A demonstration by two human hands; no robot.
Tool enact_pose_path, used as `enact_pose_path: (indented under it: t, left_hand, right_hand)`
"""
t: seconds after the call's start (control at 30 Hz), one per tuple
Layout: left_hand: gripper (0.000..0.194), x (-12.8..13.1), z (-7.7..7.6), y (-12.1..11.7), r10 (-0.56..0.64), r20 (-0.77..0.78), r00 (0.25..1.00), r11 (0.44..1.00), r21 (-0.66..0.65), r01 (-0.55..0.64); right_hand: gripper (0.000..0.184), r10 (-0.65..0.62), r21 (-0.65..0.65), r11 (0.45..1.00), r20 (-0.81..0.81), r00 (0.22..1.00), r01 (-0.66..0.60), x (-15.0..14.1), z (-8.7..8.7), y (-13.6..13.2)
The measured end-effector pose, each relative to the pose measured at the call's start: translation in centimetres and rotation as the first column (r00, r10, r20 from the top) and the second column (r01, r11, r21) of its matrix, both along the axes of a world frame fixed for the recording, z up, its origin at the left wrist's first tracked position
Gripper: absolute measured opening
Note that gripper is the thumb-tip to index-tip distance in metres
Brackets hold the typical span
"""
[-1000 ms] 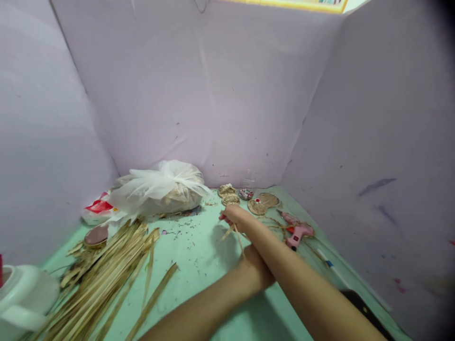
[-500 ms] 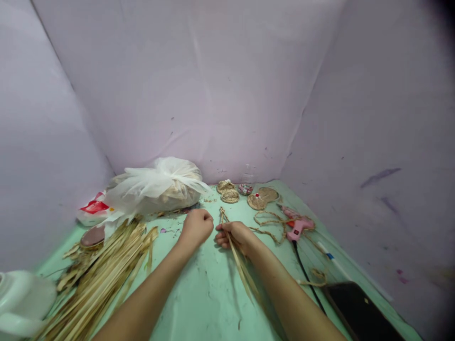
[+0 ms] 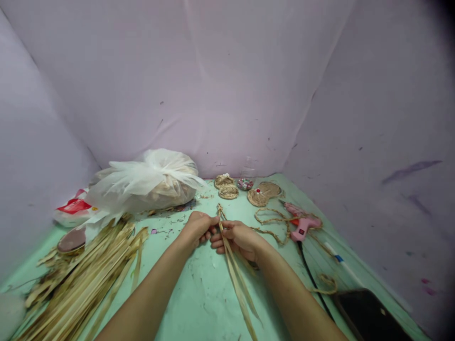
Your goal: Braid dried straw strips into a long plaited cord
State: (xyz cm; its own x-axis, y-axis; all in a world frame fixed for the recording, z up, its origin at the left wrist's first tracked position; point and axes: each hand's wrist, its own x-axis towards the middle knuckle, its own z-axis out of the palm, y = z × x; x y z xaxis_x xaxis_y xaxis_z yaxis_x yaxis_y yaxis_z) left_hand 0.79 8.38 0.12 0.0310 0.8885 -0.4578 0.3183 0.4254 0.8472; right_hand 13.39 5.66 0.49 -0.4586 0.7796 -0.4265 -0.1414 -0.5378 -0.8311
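Note:
Between my hands runs a short braid (image 3: 221, 210) of dry, straw-coloured fibre, its knotted top pointing away from me. Loose fibre strips (image 3: 237, 279) trail from it toward me over the green surface. My left hand (image 3: 199, 231) pinches the braid from the left, thumb and forefinger at its lower end. From the right, my right hand (image 3: 237, 239) grips the strips just below that spot, its fingers curled around them. A big bundle of dry fibre strips (image 3: 95, 274) lies to the left of my left forearm.
Behind the bundle sits a white plastic bag (image 3: 152, 182). Woven pieces (image 3: 227, 189), a beaded item (image 3: 245, 184) and a flat piece with a red bead (image 3: 263, 194) lie at the back. On the right are a pink glue gun (image 3: 302, 225), braided cord (image 3: 272, 218) and a dark phone (image 3: 369, 315).
My left hand has moved right and now pinches the braid; before, it was a closed hand apart from it. The view has shifted slightly.

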Motion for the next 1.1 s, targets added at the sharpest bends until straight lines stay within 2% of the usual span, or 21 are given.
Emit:
enact_pose_path:
  t: [0.13,0.27,0.4,0.53,0.7,0.8,0.93,1.0,1.07,1.1]
  left_hand:
    - [0.026,0.1,0.2,-0.2,-0.033,0.014,0.999,0.998,-0.043,0.034]
    - [0.017,0.4,0.7,-0.7,-0.028,0.043,0.999,0.999,0.038,0.027]
    - [0.008,0.1,0.7,-0.6,-0.061,0.040,0.997,0.997,0.045,0.059]
    - [0.010,-0.4,0.2,-0.3,-0.126,0.037,0.991,0.992,0.031,0.125]
    - [0.011,-0.5,-0.1,-0.2,-0.160,0.057,0.985,0.987,0.042,0.158]
    - [0.013,-0.6,0.1,-0.1,-0.173,0.055,0.983,0.985,-0.013,0.174]
    - [0.017,-0.4,0.2,-0.1,-0.184,0.022,0.983,0.977,-0.105,0.185]
    - [0.016,-0.1,0.2,-0.2,-0.174,-0.041,0.984,0.982,-0.078,0.171]
    - [0.014,0.2,0.6,-0.4,-0.167,-0.245,0.955,0.981,0.055,0.186]
    - [0.013,0.3,0.9,-0.6,-0.147,-0.390,0.909,0.966,0.140,0.216]
  right_hand:
    - [0.021,0.007,0.012,1.000,-0.020,1.000,-0.007,-0.1,-0.2,0.0]
    - [0.022,0.009,0.034,0.999,0.001,1.000,-0.009,0.0,0.0,0.0]
    - [0.022,-0.066,0.050,0.997,0.147,0.987,0.059,0.3,0.3,0.5]
    - [0.018,-0.151,0.097,0.987,0.294,0.944,0.127,0.4,0.1,0.9]
    - [0.016,-0.192,0.193,0.972,0.322,0.927,0.134,0.0,-0.3,0.9]
    - [0.016,-0.254,0.164,0.963,0.309,0.916,0.212,-0.4,-0.6,1.0]
    - [0.018,-0.256,0.208,0.958,0.297,0.920,0.199,-0.6,-1.8,1.5]
    - [0.014,-0.305,0.288,0.935,0.354,0.884,0.207,-0.5,-2.5,1.8]
    - [0.010,-0.384,0.377,0.896,0.388,0.838,0.236,-0.4,-2.8,2.0]
    - [0.008,-0.408,0.399,0.882,0.383,0.829,0.250,-0.4,-2.7,2.0]
